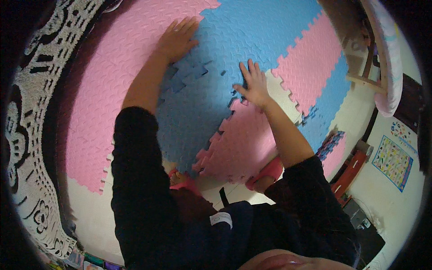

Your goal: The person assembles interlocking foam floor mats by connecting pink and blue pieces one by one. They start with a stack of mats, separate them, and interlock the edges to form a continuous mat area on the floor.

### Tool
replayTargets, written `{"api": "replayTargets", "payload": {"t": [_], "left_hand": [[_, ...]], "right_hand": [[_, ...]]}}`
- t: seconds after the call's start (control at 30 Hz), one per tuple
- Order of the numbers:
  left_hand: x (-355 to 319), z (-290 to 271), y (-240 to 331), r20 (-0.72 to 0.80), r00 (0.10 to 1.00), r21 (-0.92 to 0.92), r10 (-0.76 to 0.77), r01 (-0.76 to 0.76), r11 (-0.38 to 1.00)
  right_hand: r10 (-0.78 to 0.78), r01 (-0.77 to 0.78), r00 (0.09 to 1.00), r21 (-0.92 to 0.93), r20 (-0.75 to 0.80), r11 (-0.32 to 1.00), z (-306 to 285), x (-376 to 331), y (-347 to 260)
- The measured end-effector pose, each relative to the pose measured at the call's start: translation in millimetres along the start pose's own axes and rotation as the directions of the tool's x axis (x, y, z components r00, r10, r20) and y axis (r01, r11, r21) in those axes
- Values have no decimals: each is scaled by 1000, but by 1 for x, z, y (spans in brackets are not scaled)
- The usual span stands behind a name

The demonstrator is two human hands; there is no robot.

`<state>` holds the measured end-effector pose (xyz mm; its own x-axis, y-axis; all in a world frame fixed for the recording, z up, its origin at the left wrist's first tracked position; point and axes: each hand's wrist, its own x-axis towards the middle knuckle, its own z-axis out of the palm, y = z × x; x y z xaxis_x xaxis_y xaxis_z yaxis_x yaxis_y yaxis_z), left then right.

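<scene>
Interlocking foam floor mats, pink and blue with a raised pattern, cover the floor in front of me. My left hand (pixel 178 39) lies flat, fingers stretched out, across the seam between the left pink mat (pixel 108 85) and the middle blue mat (pixel 198 112). Fingers spread, my right hand (pixel 254 84) rests at the blue mat's right side, by the top corner of a loose-looking pink mat (pixel 243 139). That pink mat's toothed left edge lies along the blue one. Small dark blue foam bits (pixel 189 74) lie on the blue mat between my hands.
Another pink mat (pixel 310 58) lies to the right, with bare tiled floor (pixel 283 92) showing beside it. A stack of mat pieces (pixel 330 146) sits further right. A patterned black-and-white cover (pixel 49 90) borders the left. A wooden frame (pixel 371 67) stands at far right.
</scene>
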<state>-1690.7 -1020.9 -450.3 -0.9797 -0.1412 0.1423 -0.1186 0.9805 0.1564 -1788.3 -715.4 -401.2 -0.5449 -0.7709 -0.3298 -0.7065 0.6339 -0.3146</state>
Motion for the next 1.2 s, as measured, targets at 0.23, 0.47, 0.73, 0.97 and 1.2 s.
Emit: {"api": "replayTargets", "payload": {"t": [0.23, 0.47, 0.73, 0.97, 1.2], "left_hand": [[-74, -25, -13, 11, 998, -137, -55, 56, 989], [-162, -57, 45, 39, 975, -320, -220, 220, 921], [-184, -82, 121, 58, 992, -54, -108, 111, 992], [-195, -86, 158, 217, 965, -181, 150, -111, 977], [-191, -79, 163, 216, 951, -290, 221, -154, 945]], "right_hand": [[-73, 96, 991, 223, -111, 970, 11, -74, 15], [57, -85, 995, 439, 78, 895, -7, -111, 14], [238, -201, 958, 218, -158, 955, -12, -129, 40], [73, -64, 996, 168, -49, 984, -53, -144, 21], [395, -392, 916, 54, -68, 918, -103, -100, 108]]}}
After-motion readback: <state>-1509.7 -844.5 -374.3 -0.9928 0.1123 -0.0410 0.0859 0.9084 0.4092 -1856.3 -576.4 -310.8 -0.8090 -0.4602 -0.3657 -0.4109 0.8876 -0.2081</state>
